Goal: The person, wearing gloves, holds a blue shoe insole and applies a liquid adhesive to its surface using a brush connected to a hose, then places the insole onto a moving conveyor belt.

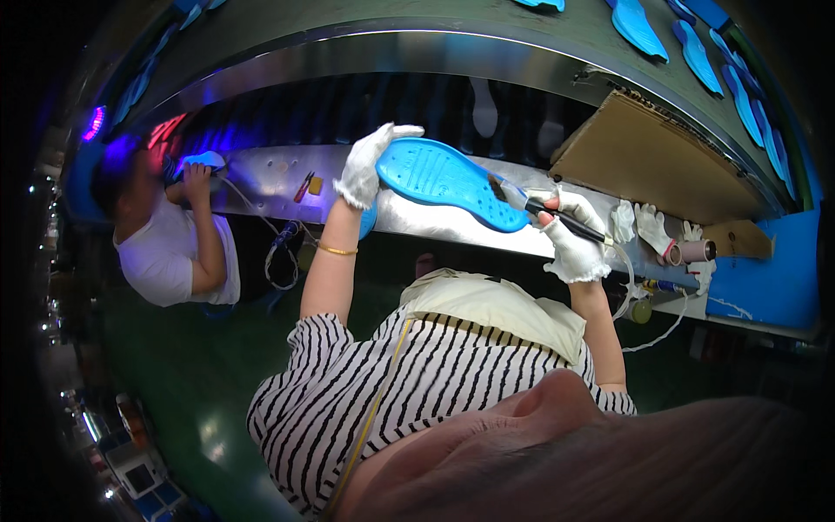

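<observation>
Beyond our striped shirt (pixel 435 365) and cream apron (pixel 496 304) at lower centre, our white-gloved right hand (pixel 571 235) pinches the black-handled brush (pixel 584 230) between thumb and fingers. Its tip meets the narrower right end of the blue shoe sole (pixel 439 178) mid-frame. To work well, we would keep the strokes light and even, follow the rim closely, and brace the sole so it doesn't tip.

The sole lies just right of our gloved left hand (pixel 370 165) and touches it; that hand grips the wide end, fingers pressed together along the upper edge, thumb hidden from us. The right hand sits beyond the opposite end.

Farther off, we see spare white gloves (pixel 652 228) at right, a cardboard sheet (pixel 665 161) above them, and more blue soles (pixel 639 30) at upper right.
</observation>
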{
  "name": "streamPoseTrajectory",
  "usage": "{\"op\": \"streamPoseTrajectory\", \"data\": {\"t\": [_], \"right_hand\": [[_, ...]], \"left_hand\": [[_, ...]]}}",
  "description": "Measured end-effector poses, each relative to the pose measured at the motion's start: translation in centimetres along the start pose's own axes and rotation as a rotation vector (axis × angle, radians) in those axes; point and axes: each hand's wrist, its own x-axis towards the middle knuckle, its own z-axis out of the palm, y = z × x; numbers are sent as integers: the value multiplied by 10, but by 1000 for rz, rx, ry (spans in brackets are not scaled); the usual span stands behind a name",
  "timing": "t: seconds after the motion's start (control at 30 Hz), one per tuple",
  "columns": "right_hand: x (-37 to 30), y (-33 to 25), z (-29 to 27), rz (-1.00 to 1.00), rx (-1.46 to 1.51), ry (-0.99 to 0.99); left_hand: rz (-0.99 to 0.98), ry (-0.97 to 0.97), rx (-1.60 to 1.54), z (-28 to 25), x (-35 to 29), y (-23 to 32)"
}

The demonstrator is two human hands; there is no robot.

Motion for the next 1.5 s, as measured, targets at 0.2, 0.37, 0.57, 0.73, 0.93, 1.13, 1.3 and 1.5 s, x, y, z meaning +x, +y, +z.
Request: {"op": "streamPoseTrajectory", "data": {"t": [0.2, 0.37, 0.57, 0.73, 0.93, 1.13, 1.3, 1.5], "right_hand": [[8, 5, 18, 167, 215, -128], [6, 25, 26, 504, 403, 47], [-3, 44, 15, 458, 350, 209], [-8, 53, 3, 387, 316, 238], [-16, 55, -5, 355, 330, 270], [-21, 55, -8, 366, 323, 338], [-24, 49, -13, 216, 242, 279], [-27, 21, -15, -29, -7, 400]], "left_hand": [[-212, -299, 111, 10, 28, 14], [-493, -368, -137, 38, 43, -12], [-422, -452, -955, 108, 10, -37], [-363, -255, -1056, 134, -10, -47], [-388, -183, -1036, 138, -10, -57], [-410, -231, -1156, 135, -12, -64], [-362, -157, -1179, 133, -13, -58], [-337, -209, -1114, 126, -20, -45]]}}
